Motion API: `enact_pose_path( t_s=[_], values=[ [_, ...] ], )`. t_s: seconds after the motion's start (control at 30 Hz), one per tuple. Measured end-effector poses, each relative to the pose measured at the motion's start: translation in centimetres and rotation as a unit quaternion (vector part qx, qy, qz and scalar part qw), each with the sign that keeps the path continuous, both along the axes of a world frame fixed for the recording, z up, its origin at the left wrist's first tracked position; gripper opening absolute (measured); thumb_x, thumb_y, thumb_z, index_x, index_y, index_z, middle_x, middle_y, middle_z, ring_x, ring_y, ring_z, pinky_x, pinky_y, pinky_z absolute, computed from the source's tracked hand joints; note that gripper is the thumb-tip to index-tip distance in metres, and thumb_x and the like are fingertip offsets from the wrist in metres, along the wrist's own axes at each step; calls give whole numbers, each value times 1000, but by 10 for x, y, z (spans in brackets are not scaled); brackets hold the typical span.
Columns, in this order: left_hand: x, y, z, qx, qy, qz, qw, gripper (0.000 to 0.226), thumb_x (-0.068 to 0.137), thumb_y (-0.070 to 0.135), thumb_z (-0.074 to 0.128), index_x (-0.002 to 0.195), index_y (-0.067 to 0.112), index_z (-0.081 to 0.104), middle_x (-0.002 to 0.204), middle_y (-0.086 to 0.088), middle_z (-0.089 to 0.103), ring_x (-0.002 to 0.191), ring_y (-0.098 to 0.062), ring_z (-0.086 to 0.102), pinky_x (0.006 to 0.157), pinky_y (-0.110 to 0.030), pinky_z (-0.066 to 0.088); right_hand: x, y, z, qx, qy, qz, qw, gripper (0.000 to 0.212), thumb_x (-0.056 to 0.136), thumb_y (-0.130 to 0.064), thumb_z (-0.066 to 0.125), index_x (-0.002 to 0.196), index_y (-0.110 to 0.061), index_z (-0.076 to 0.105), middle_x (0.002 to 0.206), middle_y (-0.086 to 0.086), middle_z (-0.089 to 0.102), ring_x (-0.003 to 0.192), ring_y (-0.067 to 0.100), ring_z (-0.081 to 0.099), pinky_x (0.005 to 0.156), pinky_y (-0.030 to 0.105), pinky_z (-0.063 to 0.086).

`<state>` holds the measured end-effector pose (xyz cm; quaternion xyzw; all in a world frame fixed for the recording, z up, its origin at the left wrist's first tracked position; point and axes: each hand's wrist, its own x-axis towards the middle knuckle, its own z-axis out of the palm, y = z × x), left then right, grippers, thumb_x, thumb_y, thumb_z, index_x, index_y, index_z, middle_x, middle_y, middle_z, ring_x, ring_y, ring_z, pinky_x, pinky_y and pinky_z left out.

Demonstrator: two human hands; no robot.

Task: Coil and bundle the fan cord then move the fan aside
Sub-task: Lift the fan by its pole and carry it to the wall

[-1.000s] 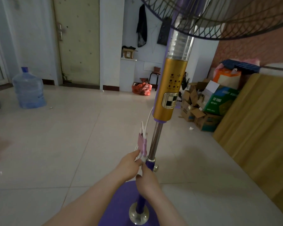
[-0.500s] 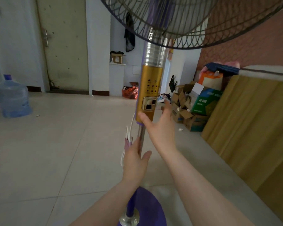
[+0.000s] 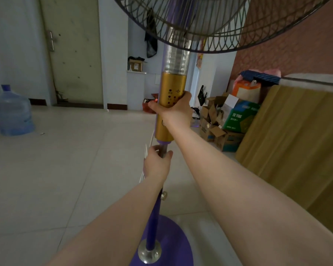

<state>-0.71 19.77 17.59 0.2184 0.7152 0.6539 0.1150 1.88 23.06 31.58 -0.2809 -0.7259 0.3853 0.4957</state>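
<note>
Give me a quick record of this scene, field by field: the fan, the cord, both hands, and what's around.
fan: stand fan, gold column, purple base on the tile floor
right hand: wrapped around the gold column
left hand: gripping the metal pole just under the column
cord: white loops beside the left hand, along the pole
left of fan: water jug
right of fan: cardboard boxes, wooden panel

A pale tiled floor (image 3: 65, 169) carries everything. The fan's purple base (image 3: 173, 244) sits at the frame's bottom — a water jug (image 3: 13, 112) at left, cardboard boxes (image 3: 225, 127) at right.
</note>
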Motion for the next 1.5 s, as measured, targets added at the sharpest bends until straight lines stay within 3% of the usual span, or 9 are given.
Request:
enact_pose_path(
  t_s=[0.1, 0.2, 0.4, 0.57, 0.7, 0.87, 1.1, 1.27, 1.5],
  values=[
    [-11, 8, -2, -22, 12, -23, 999, 21, 77, 41, 60, 90, 25, 61, 77, 7, 65, 73, -16, 61, 65, -30, 47, -4, 5, -4, -1, 15, 2, 1000, 83, 62, -43, 86, 124, -17, 38, 93, -13, 49, 84, 14, 51, 69, 26, 40],
    [-16, 17, -3, -11, -2, -51, 999, 15, 79, 40, 58, 72, 27, 57, 71, 1, 68, 69, -19, 66, 67, -34, 51, -7, 10, -7, 7, 20, -6, 1000, 77, 63, -43, 84, 121, -22, 38, 90, -16, 49, 81, 14, 53, 69, 27, 40],
    [-22, 27, 13, -48, -77, -39, 995, 23, 79, 25, 58, 60, 13, 55, 62, -10, 59, 65, -28, 59, 65, -33, 48, -9, 12, -6, 8, 21, -16, 1000, 71, 64, -40, 81, 121, -26, 42, 94, -14, 56, 83, 14, 57, 74, 32, 48],
    [-16, 24, 16, -91, -86, -2, 992, 20, 72, 27, 59, 60, 11, 56, 68, -16, 66, 69, -32, 65, 62, -32, 50, -4, 7, -4, 0, 18, -13, 1000, 72, 64, -39, 82, 123, -25, 41, 94, -14, 58, 88, 18, 62, 84, 39, 53],
    [-14, 18, 23, -104, -86, 14, 991, 21, 72, 30, 57, 59, 14, 55, 67, -13, 66, 69, -31, 65, 63, -32, 51, -3, 2, 0, -6, 22, -4, 1000, 64, 65, -37, 81, 116, -28, 43, 82, -24, 51, 72, -5, 52, 71, 27, 48],
    [-17, 8, 81, -129, -105, 35, 986, 20, 72, 31, 58, 59, 16, 53, 64, -8, 61, 66, -28, 62, 60, -29, 48, -4, -5, 64, -32, 0, 13, 999, 52, 64, -36, 80, 98, -34, 40, 79, -20, 56, 68, -10, 53, 55, 8, 35],
    [-16, 14, 197, -123, -104, 39, 986, 24, 67, 36, 62, 55, 17, 54, 56, -6, 60, 57, -26, 60, 52, -28, 45, -5, 4, 186, -17, -21, 7, 1000, 56, 66, -37, 80, 106, -26, 42, 79, -18, 52, 71, 10, 56, 67, 25, 42],
    [8, 12, 269, -115, -131, 29, 984, 27, 71, 29, 68, 53, 17, 52, 49, -2, 54, 45, -19, 49, 45, -21, 36, 16, 9, 259, -39, -42, 4, 998, 54, 66, -35, 80, 103, -26, 41, 80, -15, 55, 66, -5, 51, 55, 12, 34],
    [66, 14, 377, -121, -163, 16, 979, 30, 73, 21, 67, 49, 15, 49, 40, 1, 46, 35, -15, 42, 32, -13, 28, 69, 17, 365, -69, -70, -6, 995, 59, 65, -36, 81, 100, -37, 32, 77, -21, 50, 65, -11, 46, 54, 7, 28]
  ],
)
